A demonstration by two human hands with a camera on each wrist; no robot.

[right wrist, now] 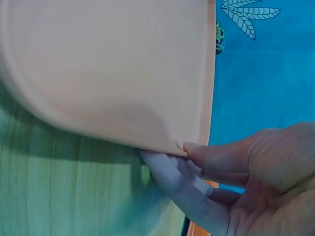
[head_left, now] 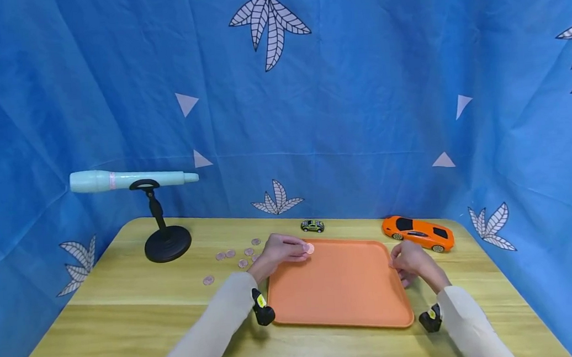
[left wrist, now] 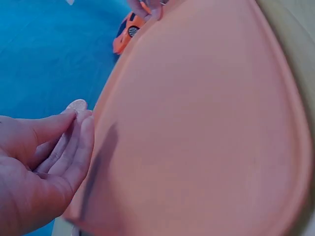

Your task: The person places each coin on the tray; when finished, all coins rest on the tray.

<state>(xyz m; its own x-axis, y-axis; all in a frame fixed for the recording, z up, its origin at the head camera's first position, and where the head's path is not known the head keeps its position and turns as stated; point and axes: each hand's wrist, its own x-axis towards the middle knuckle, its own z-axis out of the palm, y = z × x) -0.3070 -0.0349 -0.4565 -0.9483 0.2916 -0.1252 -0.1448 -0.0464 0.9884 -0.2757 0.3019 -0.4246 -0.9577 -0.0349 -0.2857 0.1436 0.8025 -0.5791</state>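
Note:
Between thumb and fingertips my left hand [head_left: 286, 248] pinches a coin [head_left: 310, 249], held over the back left corner of an orange tray [head_left: 343, 285]. In the left wrist view the coin [left wrist: 77, 104] stands up past the fingertips, its face partly showing. My right hand [head_left: 411, 260] grips the tray's right rim, thumb on top and fingers beneath, as the right wrist view shows with the tray edge [right wrist: 162, 147] between them. Several coins [head_left: 242, 263] lie on the table left of the tray.
Behind the tray sits a small green toy car [head_left: 312, 226]. An orange toy car [head_left: 417, 233] stands at the back right, close to my right hand. At the back left, a light-blue microphone [head_left: 151, 178] rests on a black stand [head_left: 168, 243]. A blue curtain [head_left: 359, 85] surrounds the wooden table [head_left: 126, 322].

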